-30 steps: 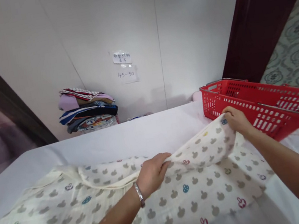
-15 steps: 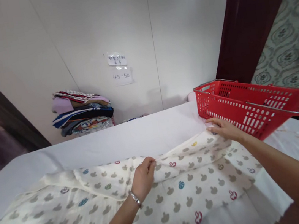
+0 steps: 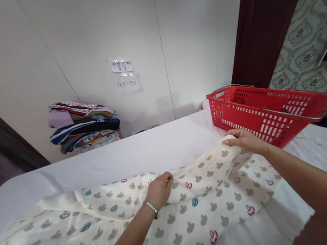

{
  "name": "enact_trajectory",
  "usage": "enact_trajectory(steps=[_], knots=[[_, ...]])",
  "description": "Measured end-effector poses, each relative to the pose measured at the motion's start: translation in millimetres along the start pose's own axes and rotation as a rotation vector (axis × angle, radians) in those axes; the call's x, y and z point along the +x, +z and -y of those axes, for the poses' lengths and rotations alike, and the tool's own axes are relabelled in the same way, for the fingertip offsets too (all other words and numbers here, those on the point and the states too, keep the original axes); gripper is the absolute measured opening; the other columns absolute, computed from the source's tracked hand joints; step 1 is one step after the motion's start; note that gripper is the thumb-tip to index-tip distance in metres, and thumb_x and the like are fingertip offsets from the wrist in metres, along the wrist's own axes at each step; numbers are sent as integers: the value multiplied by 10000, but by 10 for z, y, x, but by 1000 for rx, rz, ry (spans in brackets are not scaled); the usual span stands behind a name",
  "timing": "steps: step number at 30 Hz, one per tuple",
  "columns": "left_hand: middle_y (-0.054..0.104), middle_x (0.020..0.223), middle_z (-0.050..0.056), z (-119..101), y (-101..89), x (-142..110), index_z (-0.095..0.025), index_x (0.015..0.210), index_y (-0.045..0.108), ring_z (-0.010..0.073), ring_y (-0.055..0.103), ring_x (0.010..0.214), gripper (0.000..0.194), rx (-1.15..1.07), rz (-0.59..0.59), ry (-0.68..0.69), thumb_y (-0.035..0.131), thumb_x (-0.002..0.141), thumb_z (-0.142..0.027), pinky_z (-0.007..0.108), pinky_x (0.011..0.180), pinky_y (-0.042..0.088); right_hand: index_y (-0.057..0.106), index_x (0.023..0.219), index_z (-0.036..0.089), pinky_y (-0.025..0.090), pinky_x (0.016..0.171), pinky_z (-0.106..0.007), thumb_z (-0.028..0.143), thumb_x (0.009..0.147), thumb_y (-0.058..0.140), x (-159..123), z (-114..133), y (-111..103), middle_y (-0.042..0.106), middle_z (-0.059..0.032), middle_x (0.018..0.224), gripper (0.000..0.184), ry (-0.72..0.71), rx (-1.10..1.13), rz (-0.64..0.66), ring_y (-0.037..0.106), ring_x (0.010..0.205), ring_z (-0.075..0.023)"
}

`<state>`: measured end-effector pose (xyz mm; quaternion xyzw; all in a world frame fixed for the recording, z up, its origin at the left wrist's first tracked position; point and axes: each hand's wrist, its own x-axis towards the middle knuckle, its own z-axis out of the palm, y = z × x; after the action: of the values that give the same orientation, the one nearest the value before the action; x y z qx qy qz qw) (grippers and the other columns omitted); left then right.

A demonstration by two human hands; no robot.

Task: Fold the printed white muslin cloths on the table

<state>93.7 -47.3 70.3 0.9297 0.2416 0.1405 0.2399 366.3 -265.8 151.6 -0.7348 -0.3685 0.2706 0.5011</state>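
Observation:
A cream cotton blanket (image 3: 187, 219) printed with grey, blue, red, green and yellow mushrooms lies spread over the white-covered table, its far edge folded back towards me. My left hand (image 3: 160, 190), with a silver bracelet at the wrist, pinches that folded edge near the middle. At the blanket's far right corner my right hand (image 3: 244, 141) grips the cloth between thumb and fingers and holds it slightly raised. Between the two hands the edge runs as a lifted strip. Part of the fold under my left hand is hidden.
Just beyond my right hand stands a red plastic basket (image 3: 269, 114) with metal handles. A stack of folded clothes (image 3: 84, 123) sits at the back left by the wall. Paper signs (image 3: 126, 76) are taped to the wall. The white tabletop (image 3: 143, 153) shows behind the blanket.
The folded edge went down flatter, then my right hand took its corner and raised it slightly. My left hand stays on the edge. The view has turned a little to the right.

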Motion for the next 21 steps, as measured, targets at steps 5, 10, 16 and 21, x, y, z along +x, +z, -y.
enact_trajectory(steps=[5,10,16,21], knots=[[642,941,6,-329,55,178,-245,990,582,148,596,808,216,-155,-70,154,491,804,-307,265,740,453,570,709,179,345,403,-198,470,604,675,-4,8,21,575,31,566,327,7,24,-16,479,444,-89],[589,1077,21,-643,285,383,-224,953,581,154,538,990,173,-200,-103,366,517,796,-257,280,883,411,571,715,176,367,426,-202,462,601,684,-25,45,27,574,25,570,328,2,34,-22,492,462,-93],[584,944,7,-721,441,446,-220,933,544,151,561,845,170,-194,-105,230,545,775,-282,267,749,435,576,714,174,364,429,-203,474,583,688,-43,25,38,572,22,573,346,-2,23,-38,489,470,-95],[560,932,-1,-725,440,403,-221,896,530,140,544,804,136,-181,-96,201,546,769,-268,255,706,415,575,693,175,352,435,-209,474,571,695,-8,-23,61,555,32,556,345,-22,37,-57,475,466,-92]])
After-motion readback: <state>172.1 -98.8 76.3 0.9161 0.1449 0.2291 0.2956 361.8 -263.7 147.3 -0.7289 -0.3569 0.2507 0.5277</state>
